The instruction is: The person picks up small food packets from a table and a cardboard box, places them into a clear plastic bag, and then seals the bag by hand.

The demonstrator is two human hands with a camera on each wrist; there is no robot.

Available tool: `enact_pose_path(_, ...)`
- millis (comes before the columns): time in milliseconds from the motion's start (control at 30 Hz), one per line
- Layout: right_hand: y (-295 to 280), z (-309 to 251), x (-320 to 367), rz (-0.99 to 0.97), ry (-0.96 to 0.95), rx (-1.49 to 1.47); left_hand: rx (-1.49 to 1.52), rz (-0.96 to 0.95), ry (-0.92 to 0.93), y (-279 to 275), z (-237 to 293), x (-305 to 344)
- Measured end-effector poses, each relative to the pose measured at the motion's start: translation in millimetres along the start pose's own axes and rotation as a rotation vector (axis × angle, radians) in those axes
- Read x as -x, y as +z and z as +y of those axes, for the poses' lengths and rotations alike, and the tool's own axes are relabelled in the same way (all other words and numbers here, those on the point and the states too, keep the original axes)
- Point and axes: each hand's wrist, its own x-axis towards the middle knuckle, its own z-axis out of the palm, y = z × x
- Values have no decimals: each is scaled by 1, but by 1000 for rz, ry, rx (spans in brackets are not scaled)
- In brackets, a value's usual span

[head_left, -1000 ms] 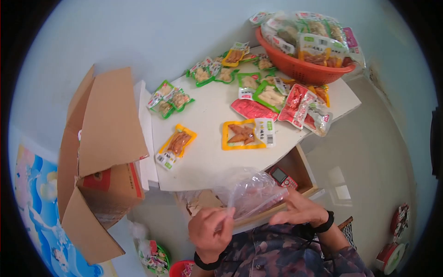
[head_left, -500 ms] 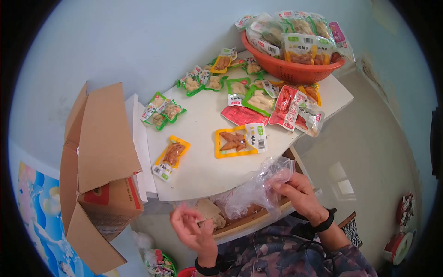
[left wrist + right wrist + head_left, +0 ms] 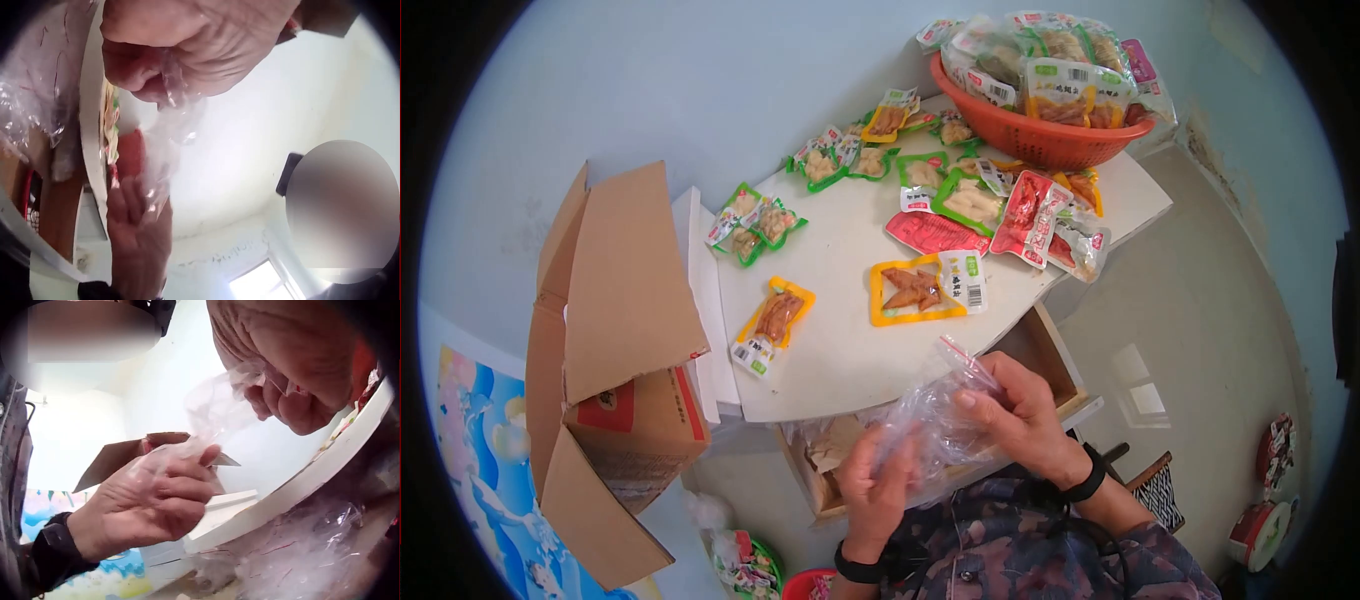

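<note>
A clear plastic zip bag, with a red line along its top edge, is stretched between my two hands above the open drawer. My left hand grips its lower left end with curled fingers. At the upper right end my right hand pinches the film between thumb and fingers. Seen from the right wrist, the left hand has its fingers folded over the film. A yellow-edged snack packet lies flat on the white table, beyond the hands. Another yellow-edged packet lies to the left.
Below the white tabletop, the wooden drawer stands open with more clear bags inside. An orange basket heaped with packets stands at the back right. Green-edged packets lie before it. An open cardboard box stands left.
The left hand let go of the bag, opened out to the left, then came back and grips it again. The right hand lifted the bag rightward, then brought it back toward the left hand.
</note>
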Motion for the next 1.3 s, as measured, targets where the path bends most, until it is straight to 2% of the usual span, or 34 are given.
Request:
enact_pose_path(100, -17, 11, -6, 194, -68, 57, 12, 79, -40, -25, -3, -5)
enact_pose_path(267, -27, 15, -5, 309, 9, -81, 207, 244, -67, -53, -8, -15)
enact_pose_path(333, -29, 20, -5, 331, 37, -159, 347, 156, -35, -57, -2, -17)
enact_pose_path(367, -30, 22, -5, 325, 44, -142, 417, 111, -18, -58, 1, -18)
enact_pose_path(467, -28, 24, -3, 299, 73, -117, 101, 155, -67, -48, -14, -21)
enact_pose_path(533, -25, 23, -3, 279, 96, -137, 51, 81, 53, -31, -6, -16)
enact_pose_path(667, -17, 26, -1, 189, 114, -94, -130, 94, 114, -23, -9, -16)
enact_pose_path(767, -12, 18, 2, 65, 113, -57, -41, 207, 37, -25, -2, -14)
enact_pose_path(867, -15, 19, 4, 88, 13, 52, 156, 289, 8, -30, -1, -21)
enact_pose_path(967, -18, 27, 4, 100, 48, -15, 248, 349, -83, -34, -8, -22)
enact_pose_path(1067, -20, 29, 4, 165, 56, -24, 234, 435, -2, -39, -20, -26)
enact_pose_path(1167, -19, 29, 1, 182, 70, -41, 243, 372, -11, -37, -1, -21)
enact_pose_path(1300, -15, 34, -2, 194, 23, -34, 175, 447, 12, -51, -7, -32)
